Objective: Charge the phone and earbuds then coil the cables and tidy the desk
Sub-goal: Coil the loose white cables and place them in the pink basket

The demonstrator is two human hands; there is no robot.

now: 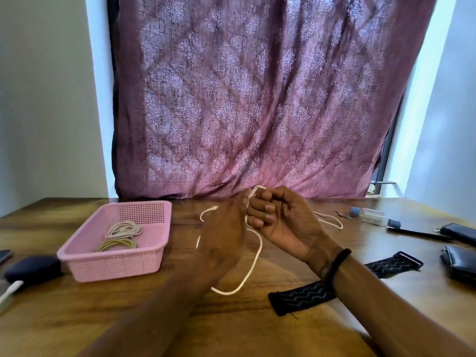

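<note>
A person's two bare hands meet above the middle of a brown wooden table (154, 318), working a thin white cable (253, 264). The right hand (280, 222), a black band on its wrist, has its fingers curled around the cable's top loop; the left hand (224, 235), seen from the back and blurred, appears to grip the same cable just beside it, though its fingertips are hidden. A long loop of the cable hangs down to the table and a tail trails off to the right, so this coil looks only partly wound. To the left, a pink perforated plastic basket (154, 258) already holds a coiled pale cable (123, 230) and a coiled yellowish-green cable (117, 245), which suggests two cables are done. No charging is visible here. Left of the basket lie a dark blue rounded case (31, 269) and a white plug end (10, 289). To the right, a black elastic strap with a zigzag pattern (304, 295), a black pen (417, 233), a clear tube with blue-grey caps (373, 217) and dark wallets (461, 264) still lie loose, so tidying remains. Nothing blocks the way to the basket.
</note>
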